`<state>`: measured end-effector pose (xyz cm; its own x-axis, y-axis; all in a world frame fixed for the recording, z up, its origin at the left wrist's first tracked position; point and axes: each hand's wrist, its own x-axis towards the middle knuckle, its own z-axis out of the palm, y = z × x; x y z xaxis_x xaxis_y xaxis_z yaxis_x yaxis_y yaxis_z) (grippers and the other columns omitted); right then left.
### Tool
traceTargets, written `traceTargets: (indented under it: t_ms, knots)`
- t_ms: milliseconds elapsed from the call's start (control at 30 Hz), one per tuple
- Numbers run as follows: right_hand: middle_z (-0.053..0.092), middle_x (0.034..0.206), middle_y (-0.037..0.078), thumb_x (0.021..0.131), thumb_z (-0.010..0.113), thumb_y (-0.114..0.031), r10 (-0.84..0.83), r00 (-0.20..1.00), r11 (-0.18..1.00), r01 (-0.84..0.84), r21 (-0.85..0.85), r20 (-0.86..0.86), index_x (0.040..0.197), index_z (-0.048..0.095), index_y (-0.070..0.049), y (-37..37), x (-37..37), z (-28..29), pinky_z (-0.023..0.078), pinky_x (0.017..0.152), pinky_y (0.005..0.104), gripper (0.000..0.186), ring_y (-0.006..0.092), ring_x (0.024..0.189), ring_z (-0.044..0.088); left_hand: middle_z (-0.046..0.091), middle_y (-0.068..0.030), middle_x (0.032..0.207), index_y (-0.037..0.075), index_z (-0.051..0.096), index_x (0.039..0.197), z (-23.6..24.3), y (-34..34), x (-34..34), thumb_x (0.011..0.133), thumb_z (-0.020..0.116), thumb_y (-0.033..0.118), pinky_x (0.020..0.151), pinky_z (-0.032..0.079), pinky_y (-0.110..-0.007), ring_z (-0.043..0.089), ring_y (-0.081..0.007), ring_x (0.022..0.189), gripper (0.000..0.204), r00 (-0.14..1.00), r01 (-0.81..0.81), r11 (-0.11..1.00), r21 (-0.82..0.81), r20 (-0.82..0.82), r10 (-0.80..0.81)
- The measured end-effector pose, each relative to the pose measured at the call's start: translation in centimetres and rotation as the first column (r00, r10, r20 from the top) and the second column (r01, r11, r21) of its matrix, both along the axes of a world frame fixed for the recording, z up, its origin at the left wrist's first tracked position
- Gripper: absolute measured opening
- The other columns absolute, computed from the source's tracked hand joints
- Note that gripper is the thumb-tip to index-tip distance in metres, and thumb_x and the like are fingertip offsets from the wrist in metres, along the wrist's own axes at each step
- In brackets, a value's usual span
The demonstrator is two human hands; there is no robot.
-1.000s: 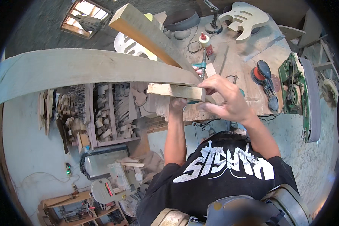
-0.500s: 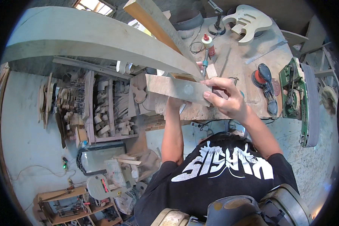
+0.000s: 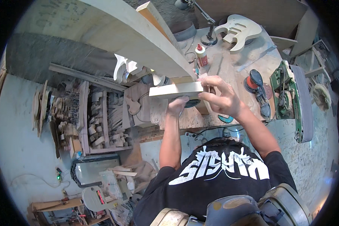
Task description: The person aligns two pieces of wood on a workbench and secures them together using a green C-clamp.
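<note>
Block (image 3: 173, 90) has turned edge-up, lying crosswise. Right hand's (image 3: 225, 100) fingers pinch its right end; left hand (image 3: 176, 106) sits beneath, grip unclear.

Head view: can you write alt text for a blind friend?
A person's right hand grips a wooden block, left hand at its lower edge, near a curved board. Beyond: a bench with a sander, bottle and guitar body.

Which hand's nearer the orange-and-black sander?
Right. The right hand, at the right end of the wooden block, is just left of the sander in view; the left hand, under the block, is farther left.
</note>
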<state>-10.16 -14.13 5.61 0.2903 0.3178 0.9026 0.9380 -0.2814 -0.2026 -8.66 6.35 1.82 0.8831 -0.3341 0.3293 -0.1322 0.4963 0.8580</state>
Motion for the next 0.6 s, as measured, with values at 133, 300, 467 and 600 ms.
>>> traceTargets:
  t_ms: [133, 300, 467, 600]
  knots:
    - [0.059, 0.114, 0.014, 0.069, 0.077, -0.001, 0.099, 0.961, 0.969, -0.035, 0.244, -0.258, 0.099, 0.066, -0.004, 1.1, -2.0, 1.0, 0.055, 0.086, 0.0372, 0.032, 0.0317, 0.100, 0.066, 0.048, -0.0207, 0.141, 0.001, 0.040, 0.145, -0.2, -0.3, -0.2, 0.062, 0.075, 0.028, 0.114, 0.038, -0.048, 0.049, -0.0355, 0.132, 0.095, 0.996, -0.083, 0.997, 0.007, 0.014, 0.083]
    - [0.068, 0.110, 0.017, 0.072, 0.083, -0.004, 0.036, 0.898, 0.959, 0.092, 0.267, -0.439, 0.108, 0.064, -0.003, 1.8, -2.4, 1.0, 0.055, 0.085, 0.0333, 0.040, 0.0244, 0.095, 0.069, 0.045, -0.0223, 0.146, 0.000, 0.036, 0.146, -0.8, 0.5, 0.7, 0.069, 0.077, 0.025, 0.115, 0.036, -0.047, 0.047, -0.0352, 0.135, 0.091, 0.993, 0.043, 0.998, -0.053, 0.109, -0.037]
    - [0.067, 0.104, 0.014, 0.074, 0.076, 0.004, 0.120, 0.912, 0.945, 0.016, 0.328, -0.391, 0.107, 0.063, -0.002, 1.9, -2.5, 1.8, 0.054, 0.088, 0.0374, 0.036, 0.0287, 0.101, 0.068, 0.045, -0.0225, 0.143, 0.011, 0.035, 0.150, 0.1, -0.7, 0.2, 0.066, 0.086, 0.056, 0.110, 0.043, -0.048, 0.049, -0.0341, 0.131, 0.108, 0.991, -0.098, 0.994, 0.054, 0.100, 0.093]
    - [0.067, 0.103, 0.014, 0.074, 0.077, 0.004, 0.143, 0.889, 0.944, 0.010, 0.331, -0.435, 0.107, 0.063, -0.002, 2.4, -2.6, 1.2, 0.054, 0.086, 0.0371, 0.037, 0.0280, 0.100, 0.067, 0.044, -0.0232, 0.143, 0.012, 0.034, 0.151, 1.3, -0.4, 0.2, 0.068, 0.085, 0.056, 0.109, 0.043, -0.049, 0.049, -0.0342, 0.131, 0.107, 0.992, -0.066, 0.997, 0.046, 0.110, 0.061]
